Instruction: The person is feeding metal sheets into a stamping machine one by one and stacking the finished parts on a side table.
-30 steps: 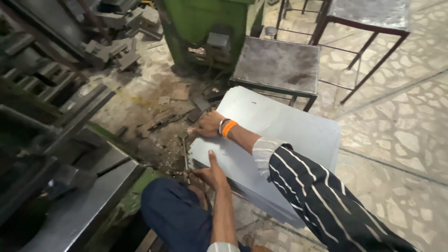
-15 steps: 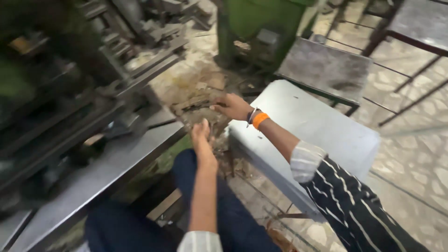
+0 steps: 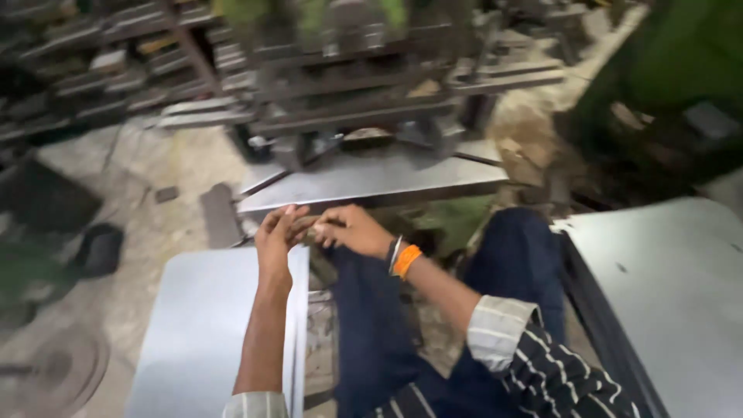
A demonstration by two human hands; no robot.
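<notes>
Head view takes in the press machine [image 3: 364, 85] first, dark and blurred across the top, with its flat steel worktop [image 3: 371, 179] jutting toward me. Below it, one grey metal sheet [image 3: 205, 333] lies at my left and another stack of sheets [image 3: 673, 294] at my right, my knees in dark blue trousers [image 3: 511, 271] between them. My left hand [image 3: 277, 240] and right hand [image 3: 352, 230] meet just in front of the worktop's edge, above the near corner of the left sheet. Their fingers [image 3: 288, 219] are closed together around a small dark piece [image 3: 308, 225]; what it is I cannot tell. An orange band [image 3: 405, 261] circles my right wrist.
</notes>
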